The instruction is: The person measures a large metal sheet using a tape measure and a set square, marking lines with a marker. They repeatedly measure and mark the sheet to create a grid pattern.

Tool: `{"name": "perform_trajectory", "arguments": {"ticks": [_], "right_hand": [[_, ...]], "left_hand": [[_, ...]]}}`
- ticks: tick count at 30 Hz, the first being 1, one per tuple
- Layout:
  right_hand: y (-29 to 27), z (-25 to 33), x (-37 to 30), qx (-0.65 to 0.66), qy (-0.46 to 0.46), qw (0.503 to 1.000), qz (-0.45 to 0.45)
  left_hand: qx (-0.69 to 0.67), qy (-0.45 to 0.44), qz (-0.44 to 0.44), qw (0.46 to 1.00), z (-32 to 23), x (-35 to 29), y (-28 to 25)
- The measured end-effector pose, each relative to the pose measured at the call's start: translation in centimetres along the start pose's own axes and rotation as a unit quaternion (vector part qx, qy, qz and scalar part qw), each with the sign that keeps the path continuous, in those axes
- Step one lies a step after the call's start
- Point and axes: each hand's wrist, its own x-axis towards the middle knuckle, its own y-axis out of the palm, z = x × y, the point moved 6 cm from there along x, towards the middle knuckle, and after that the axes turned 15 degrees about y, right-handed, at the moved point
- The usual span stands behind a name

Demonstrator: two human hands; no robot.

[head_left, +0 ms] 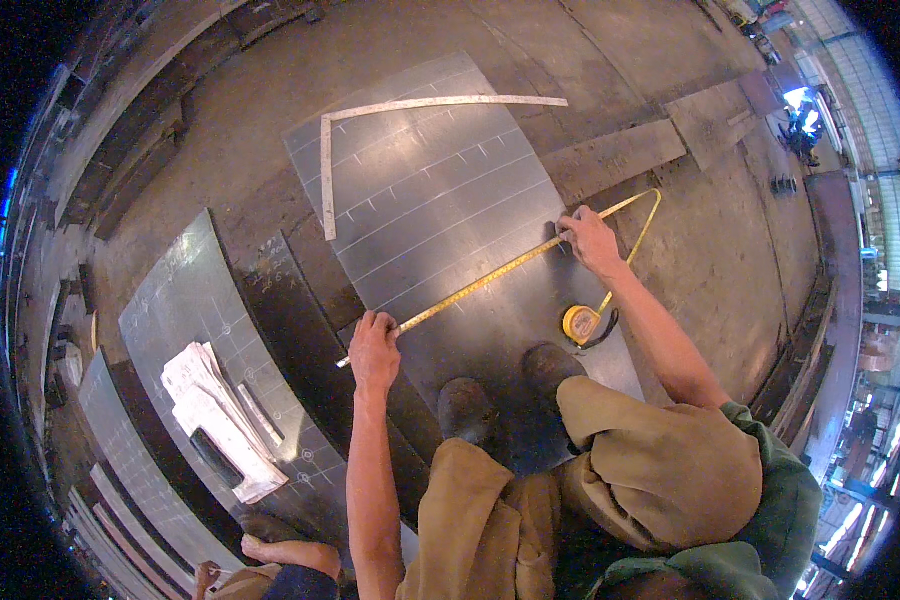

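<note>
A yellow measuring tape (pixel 500 275) lies stretched slantwise across a dark metal sheet (pixel 425 160) marked with pale lines. At the sheet's left edge, my left hand (pixel 376 352) is closed on the tape near its end; a pale tip pokes out beyond the fingers. My right hand (pixel 588 242) pinches the blade by the right edge. Past that hand the blade loops outward and folds back to its yellow case (pixel 580 323), which rests on the sheet near my right shoe. A steel square (pixel 327 180) lies over the sheet's far left corner.
Left, another marked sheet (pixel 195 300) carries papers (pixel 215 415) with a dark object on them. A co-worker's arm (pixel 295 554) shows at the lower left. Flat plates (pixel 620 160) lie to the right. Bright light (pixel 805 110) glows at the far right. My shoes (pixel 467 410) stand on the sheet.
</note>
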Motion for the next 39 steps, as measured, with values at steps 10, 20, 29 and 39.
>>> {"name": "perform_trajectory", "arguments": {"ticks": [10, 20, 29, 39], "right_hand": [[1.2, -1.6, 0.4, -0.023, -0.015, 0.999, -0.016], [-0.3, 0.0, -0.5, 0.014, 0.028, 0.999, -0.018], [3.8, 10.9, -8.2, 0.231, -0.130, 0.964, 0.025], [5.6, 21.6, -11.7, 0.237, -0.096, 0.958, 0.128]], "left_hand": [[0.009, 0.047, -0.070, 0.996, -0.5, 0.0, -0.3], [0.031, 0.077, -0.094, 0.992, -0.1, -0.4, 0.0], [0.051, 0.067, -0.073, 0.994, -0.4, -0.4, -0.2], [0.049, 0.103, -0.121, 0.986, -0.8, -0.5, -0.3]]}}
